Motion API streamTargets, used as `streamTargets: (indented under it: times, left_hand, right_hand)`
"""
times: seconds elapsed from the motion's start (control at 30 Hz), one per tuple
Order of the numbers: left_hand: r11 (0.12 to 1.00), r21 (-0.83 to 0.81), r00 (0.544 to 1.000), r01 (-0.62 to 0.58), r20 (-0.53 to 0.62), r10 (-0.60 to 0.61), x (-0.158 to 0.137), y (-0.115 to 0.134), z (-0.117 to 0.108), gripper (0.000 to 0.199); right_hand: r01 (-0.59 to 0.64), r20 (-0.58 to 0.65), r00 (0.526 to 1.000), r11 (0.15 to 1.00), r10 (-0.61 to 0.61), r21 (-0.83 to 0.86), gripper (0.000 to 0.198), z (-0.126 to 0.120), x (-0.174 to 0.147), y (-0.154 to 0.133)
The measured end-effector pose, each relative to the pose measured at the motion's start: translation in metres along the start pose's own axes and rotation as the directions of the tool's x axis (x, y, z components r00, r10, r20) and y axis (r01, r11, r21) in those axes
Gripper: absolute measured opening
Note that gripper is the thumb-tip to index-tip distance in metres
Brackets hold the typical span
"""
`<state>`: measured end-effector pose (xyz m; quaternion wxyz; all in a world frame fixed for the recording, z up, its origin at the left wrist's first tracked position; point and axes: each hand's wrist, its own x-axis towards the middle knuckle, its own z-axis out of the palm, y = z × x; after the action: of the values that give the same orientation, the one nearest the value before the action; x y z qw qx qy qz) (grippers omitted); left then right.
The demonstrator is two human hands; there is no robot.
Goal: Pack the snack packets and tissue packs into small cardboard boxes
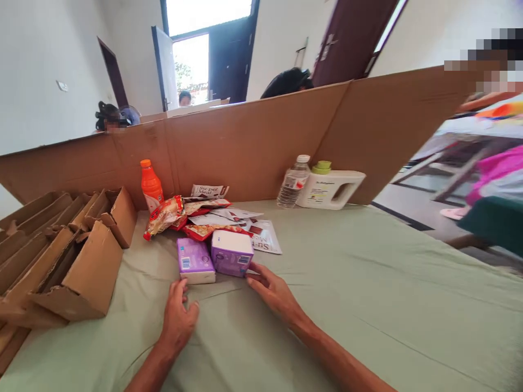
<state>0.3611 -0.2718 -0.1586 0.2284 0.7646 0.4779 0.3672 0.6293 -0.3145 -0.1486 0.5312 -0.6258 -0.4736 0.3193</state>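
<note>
Two purple-and-white tissue packs sit side by side in the middle of the green cloth. My left hand [178, 314] is at the near edge of the left tissue pack [195, 260], fingertips at its lower left corner and thumb apart. At the lower right corner of the right tissue pack [232, 255], my right hand [274, 291] has its fingertips against the side, fingers spread. Neither hand is closed around a pack. Behind them lies a pile of red snack bags [165, 215] and white "Su-per Meal" pouches [267, 239].
An orange bottle [151, 186] stands behind the pile. A clear water bottle [294, 185] leans beside a white jug [333, 190] with a green cap. Open cardboard boxes [93, 272] crowd the left. A cardboard partition [237, 147] runs along the back, with people beyond it.
</note>
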Motion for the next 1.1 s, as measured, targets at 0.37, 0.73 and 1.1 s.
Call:
streamTargets:
  times: [0.37,0.73,1.1]
  left_hand:
    - [0.801,0.573,0.89,0.175,-0.44,0.12,0.005,0.029,-0.205,0.052]
    - [0.768,0.632,0.973,0.103,-0.223,0.052,-0.012,0.043,-0.275,0.034]
    - [0.768,0.37,0.852,-0.523,0.198,0.485,-0.089,0.125,-0.207,0.025]
  right_hand:
    - [-0.141,-0.041,0.989,0.99,0.141,0.005,0.063,-0.009,-0.011,0.042]
    - [-0.002,-0.032,0.999,1.0,0.003,0.022,0.062,-0.006,-0.005,0.045]
    - [-0.028,0.002,1.0,0.999,0.028,0.039,0.062,-0.007,-0.001,0.042]
